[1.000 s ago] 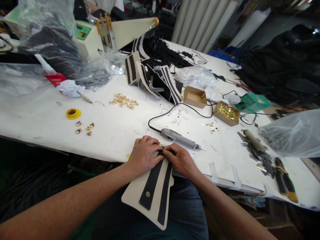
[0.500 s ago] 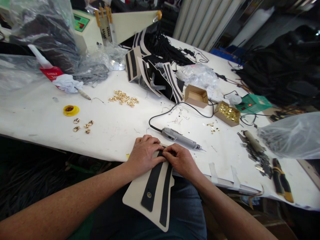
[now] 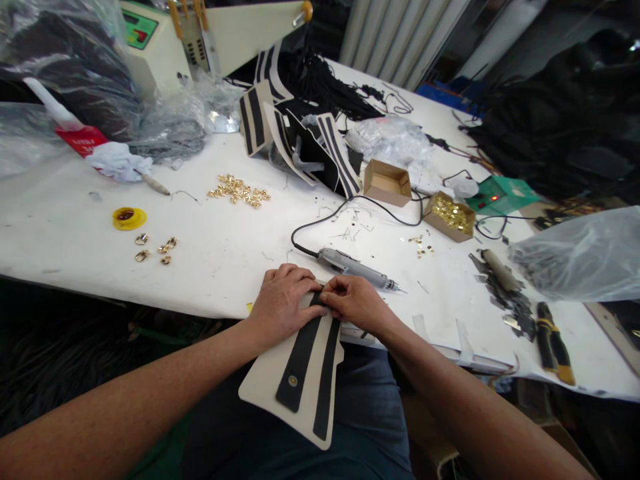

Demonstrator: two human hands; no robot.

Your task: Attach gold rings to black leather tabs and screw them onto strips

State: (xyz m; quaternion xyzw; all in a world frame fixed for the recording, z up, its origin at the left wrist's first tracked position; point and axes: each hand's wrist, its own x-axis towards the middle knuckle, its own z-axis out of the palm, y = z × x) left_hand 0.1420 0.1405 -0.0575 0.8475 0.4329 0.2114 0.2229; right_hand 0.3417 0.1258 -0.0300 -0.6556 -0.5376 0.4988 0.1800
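A cream panel (image 3: 267, 381) with black strips lies tilted across my lap, its upper end at the table's edge. A small round metal fitting (image 3: 293, 381) is set near the lower end of its wider black strip (image 3: 303, 353). My left hand (image 3: 284, 300) grips the panel's upper left part, thumb across the strip. My right hand (image 3: 354, 304) is closed in a pinch at the upper end of that strip; what its fingertips hold is hidden. Just beyond both hands lies a grey electric screwdriver (image 3: 356, 267), its bit pointing right.
Gold clasps (image 3: 239, 191) lie in a pile, with several more near a yellow lid (image 3: 129, 218). A box of gold pieces (image 3: 450, 219) stands beside an open cardboard box (image 3: 387, 181). Pliers (image 3: 553, 343) lie at right; more striped panels (image 3: 300, 143) are behind.
The whole view has shifted slightly, so the table things appear further left and higher. Both hands stay at the panel's upper end, with only a slight shift of the right fingers.
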